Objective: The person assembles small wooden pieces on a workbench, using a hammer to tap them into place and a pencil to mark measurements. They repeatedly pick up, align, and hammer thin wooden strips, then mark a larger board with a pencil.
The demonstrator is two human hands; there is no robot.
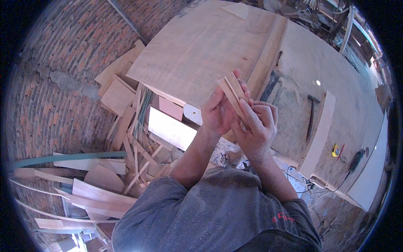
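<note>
Wooden piece is gripped by the fingers of the left hand and right hand, end exposed beyond right fingertips; not yet set down; completion cannot be judged.

held strip: smooth wood | bench top: matt wood | wall: rough brick | shirt: matt cloth

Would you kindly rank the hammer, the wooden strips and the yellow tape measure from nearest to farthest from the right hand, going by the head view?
From the right hand:
1. Wooden strips: touching it, in its grasp.
2. Hammer: to its right, on the table.
3. Yellow tape measure: farther right, beyond the hammer.
</note>
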